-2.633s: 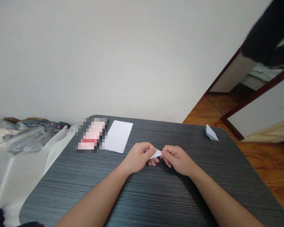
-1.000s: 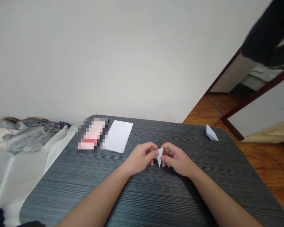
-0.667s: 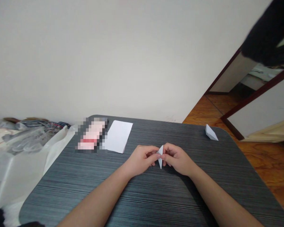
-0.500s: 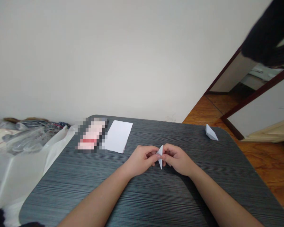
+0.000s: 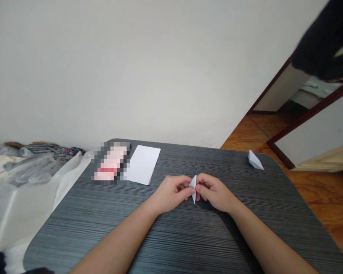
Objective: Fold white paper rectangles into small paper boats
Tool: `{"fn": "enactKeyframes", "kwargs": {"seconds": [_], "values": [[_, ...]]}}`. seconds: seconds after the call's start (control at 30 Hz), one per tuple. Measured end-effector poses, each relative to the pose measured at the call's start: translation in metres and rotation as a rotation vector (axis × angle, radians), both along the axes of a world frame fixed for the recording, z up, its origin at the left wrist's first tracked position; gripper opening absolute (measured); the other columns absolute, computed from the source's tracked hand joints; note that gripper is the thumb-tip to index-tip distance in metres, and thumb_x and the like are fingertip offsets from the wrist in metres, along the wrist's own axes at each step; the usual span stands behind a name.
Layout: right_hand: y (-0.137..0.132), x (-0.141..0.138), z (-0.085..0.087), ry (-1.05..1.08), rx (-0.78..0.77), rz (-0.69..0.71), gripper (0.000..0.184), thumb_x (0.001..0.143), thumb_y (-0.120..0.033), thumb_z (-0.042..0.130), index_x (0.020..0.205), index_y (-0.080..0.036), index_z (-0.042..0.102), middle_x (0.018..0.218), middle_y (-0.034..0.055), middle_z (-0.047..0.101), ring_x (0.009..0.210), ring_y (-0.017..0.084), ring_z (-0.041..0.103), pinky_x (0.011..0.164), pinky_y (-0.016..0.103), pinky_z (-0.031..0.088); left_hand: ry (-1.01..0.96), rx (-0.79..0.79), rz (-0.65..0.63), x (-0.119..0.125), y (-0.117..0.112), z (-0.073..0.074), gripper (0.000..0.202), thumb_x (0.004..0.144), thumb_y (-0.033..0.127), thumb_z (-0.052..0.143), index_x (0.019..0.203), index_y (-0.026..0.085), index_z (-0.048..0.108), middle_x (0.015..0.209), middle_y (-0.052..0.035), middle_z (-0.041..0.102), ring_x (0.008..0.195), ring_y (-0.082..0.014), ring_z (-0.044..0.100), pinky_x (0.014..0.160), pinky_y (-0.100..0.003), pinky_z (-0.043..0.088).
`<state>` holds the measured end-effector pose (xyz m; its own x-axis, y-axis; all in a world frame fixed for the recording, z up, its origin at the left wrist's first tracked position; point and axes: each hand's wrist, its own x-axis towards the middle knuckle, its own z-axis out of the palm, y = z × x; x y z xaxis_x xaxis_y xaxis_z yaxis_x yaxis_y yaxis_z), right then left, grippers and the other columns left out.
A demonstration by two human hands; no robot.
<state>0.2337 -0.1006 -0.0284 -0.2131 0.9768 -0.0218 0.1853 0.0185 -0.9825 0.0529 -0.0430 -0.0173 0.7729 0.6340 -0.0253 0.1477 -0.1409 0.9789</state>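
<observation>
A small piece of folded white paper (image 5: 194,184) stands with its pointed ends up and down between my two hands, over the middle of the dark table. My left hand (image 5: 171,194) pinches it from the left, thumb lying across its near face. From the other side my right hand (image 5: 215,192) grips its right edge between thumb and fingers. The fingertips behind the paper are partly hidden. Farther off to the right, a folded paper boat (image 5: 255,160) rests on the tabletop, touched by neither hand.
A stack of white paper sheets (image 5: 144,164) lies at the back left of the dark wood-grain table (image 5: 171,243). Beside it is a pixelated, pinkish flat object (image 5: 111,161). Plastic bags (image 5: 31,182) heap up left of the table, and a pale wall (image 5: 148,68) rises behind it.
Both hands keep their places around the folded paper. The right thumb has shifted very slightly on the paper's edge; nothing else has visibly moved.
</observation>
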Motion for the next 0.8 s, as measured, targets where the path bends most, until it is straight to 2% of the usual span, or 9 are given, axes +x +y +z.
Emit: {"fn": "enactKeyframes", "kwargs": {"seconds": [0.23,0.53,0.63,0.8], "values": [[-0.001,-0.002,0.001,-0.098,0.044,-0.005,0.011,0.087,-0.024,0.052,0.081,-0.017,0.055,0.063,-0.0014,0.057,0.058,0.011,0.053,0.060,0.023,0.042,0.030,0.050,0.035,-0.001,0.000,-0.002,0.022,0.079,0.034,0.059,0.089,0.015,0.062,0.071,-0.0024,0.063,0.061,-0.0112,0.056,0.054,-0.021,0.041],[-0.001,0.001,-0.004,-0.135,0.060,-0.053,0.009,0.088,-0.023,0.051,0.084,-0.017,0.054,0.061,-0.0013,0.058,0.055,0.010,0.055,0.056,0.022,0.042,-0.018,-0.078,0.053,0.001,0.002,-0.007,0.023,0.080,0.030,0.058,0.097,0.014,0.057,0.081,-0.0049,0.064,0.064,-0.0119,0.058,0.056,-0.023,0.045],[-0.001,0.002,-0.008,-0.137,0.072,-0.080,0.009,0.090,-0.025,0.049,0.093,-0.018,0.052,0.063,-0.0015,0.059,0.053,0.010,0.056,0.052,0.021,0.041,-0.055,-0.139,0.046,0.001,0.002,-0.007,0.024,0.082,0.028,0.055,0.101,0.014,0.056,0.084,-0.0060,0.063,0.064,-0.0117,0.058,0.058,-0.024,0.046],[-0.003,0.004,-0.009,-0.210,0.134,-0.106,0.026,0.092,-0.023,0.043,0.117,-0.020,0.047,0.062,-0.0021,0.061,0.051,0.011,0.056,0.050,0.021,0.041,-0.152,-0.238,0.055,0.002,0.004,-0.006,0.028,0.084,0.024,0.051,0.109,0.013,0.051,0.081,-0.0053,0.061,0.062,-0.0109,0.057,0.059,-0.026,0.047]]}}
